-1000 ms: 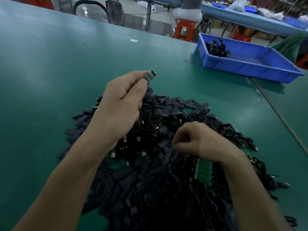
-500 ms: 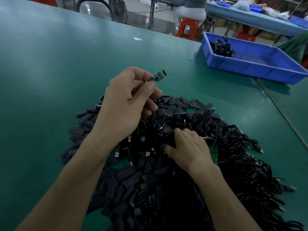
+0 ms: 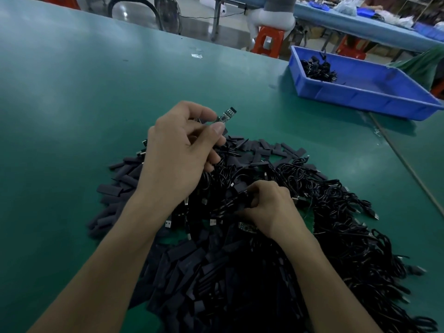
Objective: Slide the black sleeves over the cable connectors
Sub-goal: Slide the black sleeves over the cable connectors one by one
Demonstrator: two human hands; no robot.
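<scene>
A big heap of black cables (image 3: 341,219) and flat black sleeves (image 3: 189,265) lies on the green table (image 3: 72,97). My left hand (image 3: 177,155) is raised over the heap's far edge, pinching a cable connector (image 3: 227,115) with a small bare circuit board between thumb and forefinger; its cable trails down under the palm. My right hand (image 3: 266,207) rests low in the middle of the heap, fingers curled down among cables and sleeves. What it grips is hidden by the fingers.
A blue plastic bin (image 3: 374,97) with a few black cables stands at the far right. A thin rod (image 3: 408,164) runs along the table's right side. Beyond the far edge are an orange stool (image 3: 268,42), a fan and another bench.
My right hand has moved up from the near side into the heap's middle and curled its fingers there. My left hand has kept the connector raised, tilting it slightly.
</scene>
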